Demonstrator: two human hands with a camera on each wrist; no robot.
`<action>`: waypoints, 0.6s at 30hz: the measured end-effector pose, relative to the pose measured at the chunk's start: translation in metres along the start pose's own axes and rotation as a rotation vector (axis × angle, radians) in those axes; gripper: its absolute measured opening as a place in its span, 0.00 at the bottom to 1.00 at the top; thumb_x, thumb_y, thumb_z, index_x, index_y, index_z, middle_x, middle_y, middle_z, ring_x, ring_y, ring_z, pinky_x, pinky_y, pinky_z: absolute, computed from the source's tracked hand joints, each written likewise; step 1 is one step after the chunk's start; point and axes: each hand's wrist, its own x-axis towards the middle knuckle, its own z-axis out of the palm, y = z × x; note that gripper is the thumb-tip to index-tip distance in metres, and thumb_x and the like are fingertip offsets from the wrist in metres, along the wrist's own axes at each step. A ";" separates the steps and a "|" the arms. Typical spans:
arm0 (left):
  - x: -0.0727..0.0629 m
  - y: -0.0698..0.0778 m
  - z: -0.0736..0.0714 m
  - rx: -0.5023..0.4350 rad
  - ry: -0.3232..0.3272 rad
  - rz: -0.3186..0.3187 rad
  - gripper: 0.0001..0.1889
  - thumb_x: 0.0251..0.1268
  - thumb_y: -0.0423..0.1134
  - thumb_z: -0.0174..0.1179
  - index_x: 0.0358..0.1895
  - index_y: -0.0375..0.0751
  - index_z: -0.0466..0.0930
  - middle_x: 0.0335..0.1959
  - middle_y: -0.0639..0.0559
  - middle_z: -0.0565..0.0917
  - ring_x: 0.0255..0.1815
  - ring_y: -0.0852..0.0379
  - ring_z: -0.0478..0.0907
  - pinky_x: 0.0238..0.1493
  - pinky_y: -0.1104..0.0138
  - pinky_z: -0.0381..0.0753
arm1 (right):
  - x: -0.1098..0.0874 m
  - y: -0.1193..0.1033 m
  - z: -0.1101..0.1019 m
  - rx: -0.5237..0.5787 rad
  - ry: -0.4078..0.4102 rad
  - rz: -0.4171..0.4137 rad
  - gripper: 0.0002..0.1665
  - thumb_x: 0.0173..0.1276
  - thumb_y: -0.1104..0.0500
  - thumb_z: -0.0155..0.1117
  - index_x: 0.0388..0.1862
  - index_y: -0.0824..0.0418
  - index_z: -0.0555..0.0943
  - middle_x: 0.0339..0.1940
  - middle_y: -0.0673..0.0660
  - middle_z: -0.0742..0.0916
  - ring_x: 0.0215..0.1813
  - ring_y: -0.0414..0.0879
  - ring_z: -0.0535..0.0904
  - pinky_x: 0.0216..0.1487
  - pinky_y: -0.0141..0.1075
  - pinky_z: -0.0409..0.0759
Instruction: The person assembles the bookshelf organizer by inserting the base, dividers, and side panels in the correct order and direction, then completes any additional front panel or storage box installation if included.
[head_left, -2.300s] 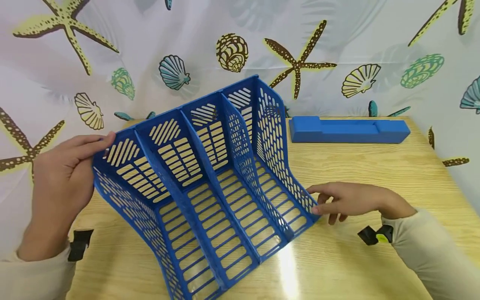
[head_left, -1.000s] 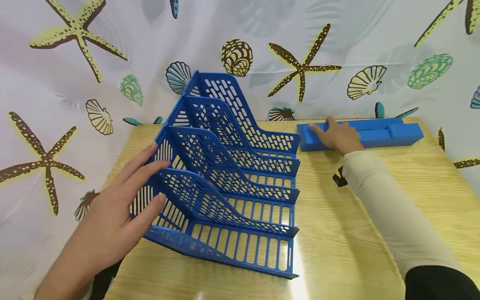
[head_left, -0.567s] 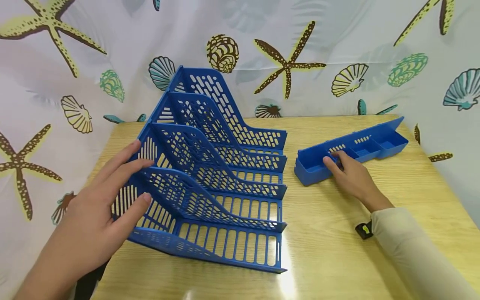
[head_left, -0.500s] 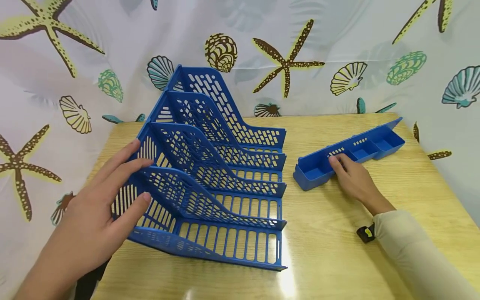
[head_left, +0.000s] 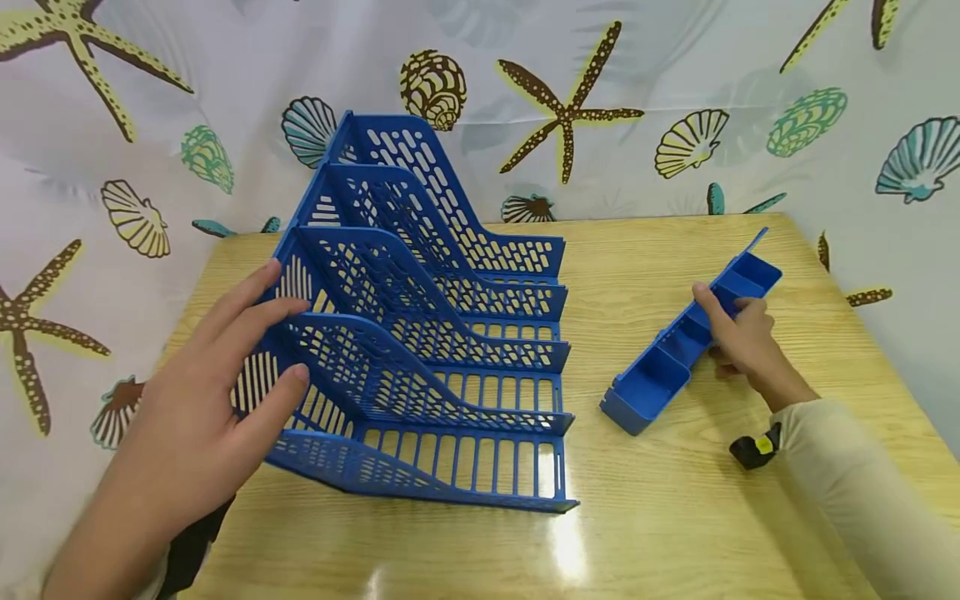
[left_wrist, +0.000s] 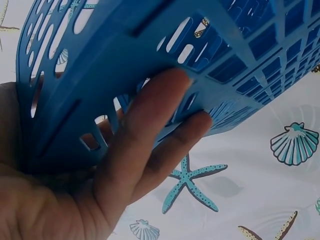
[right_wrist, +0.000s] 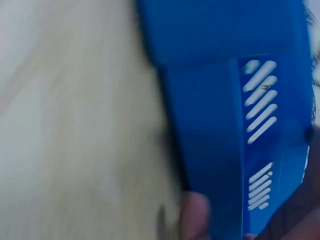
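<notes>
A blue perforated file rack (head_left: 442, 400) with upright dividers stands on its base left of centre, its slots facing right. My left hand (head_left: 202, 400) holds its back panel at the near left corner; in the left wrist view, two fingers lie along the outside of the panel (left_wrist: 120, 65). To the right, a long blue tray (head_left: 637, 421) with several small compartments is gripped by my right hand (head_left: 746, 342) near its middle, thumb on the back wall, fingers round the front. It slants from near left to far right. The right wrist view shows its slotted side (right_wrist: 205, 130).
Both things are over a light wooden table (head_left: 660, 517). Behind it hangs a white curtain (head_left: 600, 50) printed with starfish and shells, which also runs along the left and right sides. A strip of table separates rack and tray.
The rack has been turned so its slots face right. My right hand has left it, taken the tray from the back edge, tipped it compartments-up, and brought it nearer, turning it to a steeper slant.
</notes>
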 end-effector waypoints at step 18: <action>0.002 0.000 0.005 0.002 0.050 0.025 0.25 0.69 0.42 0.59 0.69 0.53 0.72 0.80 0.57 0.60 0.73 0.36 0.69 0.53 0.36 0.72 | -0.003 -0.062 0.049 0.126 -0.302 0.076 0.66 0.66 0.26 0.55 0.78 0.39 0.18 0.82 0.67 0.31 0.82 0.74 0.38 0.72 0.74 0.54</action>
